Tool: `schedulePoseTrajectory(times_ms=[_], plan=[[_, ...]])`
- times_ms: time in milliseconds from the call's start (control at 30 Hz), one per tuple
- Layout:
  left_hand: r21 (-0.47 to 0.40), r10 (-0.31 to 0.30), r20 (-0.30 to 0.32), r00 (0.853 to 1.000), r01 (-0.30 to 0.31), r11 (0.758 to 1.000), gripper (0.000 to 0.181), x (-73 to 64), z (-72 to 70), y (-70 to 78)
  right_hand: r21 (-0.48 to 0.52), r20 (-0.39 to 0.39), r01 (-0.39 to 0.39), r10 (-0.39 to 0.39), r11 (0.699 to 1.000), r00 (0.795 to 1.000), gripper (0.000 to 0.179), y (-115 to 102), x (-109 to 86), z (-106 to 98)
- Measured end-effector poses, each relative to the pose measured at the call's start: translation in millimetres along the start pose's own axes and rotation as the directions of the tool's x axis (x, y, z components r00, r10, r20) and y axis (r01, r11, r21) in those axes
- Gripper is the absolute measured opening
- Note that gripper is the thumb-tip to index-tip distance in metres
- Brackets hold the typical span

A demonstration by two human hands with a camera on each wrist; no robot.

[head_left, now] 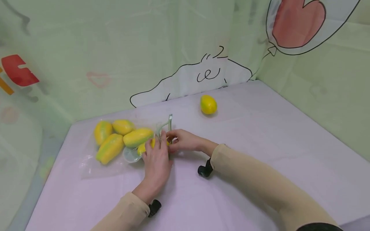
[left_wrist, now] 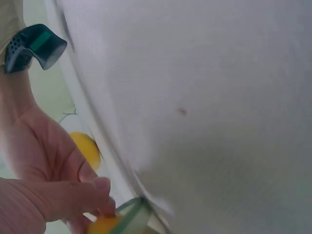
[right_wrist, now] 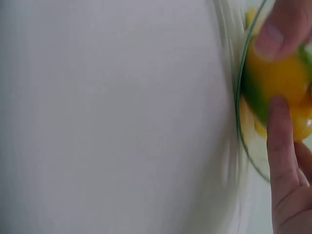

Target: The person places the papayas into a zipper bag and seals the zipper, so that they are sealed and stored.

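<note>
A clear plastic bag with a greenish zip edge lies flat at the table's left. Several yellow fruits with green streaks, shaped like small papayas, are in it, among them one elongated fruit. My left hand grips the bag near its mouth, fingers spread over another fruit. From the other side my right hand, fingers curled, holds the fruit at the mouth. Fingertips touch that fruit inside the bag's rim in the right wrist view. My hands hide much of it in the head view.
One loose yellow fruit sits at the back of the table, beyond my right hand. Behind the table hangs a pale curtain with cartoon drawings. Black wrist cameras, such as the right one, jut out below my sleeves.
</note>
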State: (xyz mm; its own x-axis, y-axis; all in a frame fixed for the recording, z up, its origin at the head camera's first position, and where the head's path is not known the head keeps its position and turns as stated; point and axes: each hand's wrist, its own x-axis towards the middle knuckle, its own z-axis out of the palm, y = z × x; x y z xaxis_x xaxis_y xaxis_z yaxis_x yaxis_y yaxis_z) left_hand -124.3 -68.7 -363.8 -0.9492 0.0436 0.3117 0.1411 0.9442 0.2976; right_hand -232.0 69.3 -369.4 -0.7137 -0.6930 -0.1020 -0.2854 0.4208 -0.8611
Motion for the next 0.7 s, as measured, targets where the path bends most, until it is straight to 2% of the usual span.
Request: schedulePoseTrajectory(times_ms=[133,267,400,500,700], plan=[[-0.033,0.016,-0.051,0.999,-0.018,0.999,0.092,-0.3,0.1,-0.9,0.005,-0.07,0.02,-0.02,1.0,0.997,0.046,-3,0.3,9],[-0.046,0.053,-0.102,0.993,-0.058,0.997,0.081,0.6,-1.9,-4.3,0.041,-0.079,-0.023,0.026,0.999,0.997,0.053,-4,-1.1,11],[-0.074,0.055,-0.084,0.995,-0.062,0.995,0.071,-0.1,-6.2,-8.6,0.007,-0.043,-0.025,0.026,1.0,0.999,0.06,-6,0.7,12],[-0.1,0.05,-0.065,0.997,-0.056,0.993,0.072,-1.2,-10.1,-10.7,-0.045,-0.025,0.002,-0.003,0.999,1.0,0.061,-7,1.5,12],[-0.119,0.073,-0.079,0.994,-0.082,0.989,0.075,-0.1,-16.2,-10.7,-0.137,-0.05,0.021,-0.028,0.99,0.998,0.055,-9,-3.8,6]])
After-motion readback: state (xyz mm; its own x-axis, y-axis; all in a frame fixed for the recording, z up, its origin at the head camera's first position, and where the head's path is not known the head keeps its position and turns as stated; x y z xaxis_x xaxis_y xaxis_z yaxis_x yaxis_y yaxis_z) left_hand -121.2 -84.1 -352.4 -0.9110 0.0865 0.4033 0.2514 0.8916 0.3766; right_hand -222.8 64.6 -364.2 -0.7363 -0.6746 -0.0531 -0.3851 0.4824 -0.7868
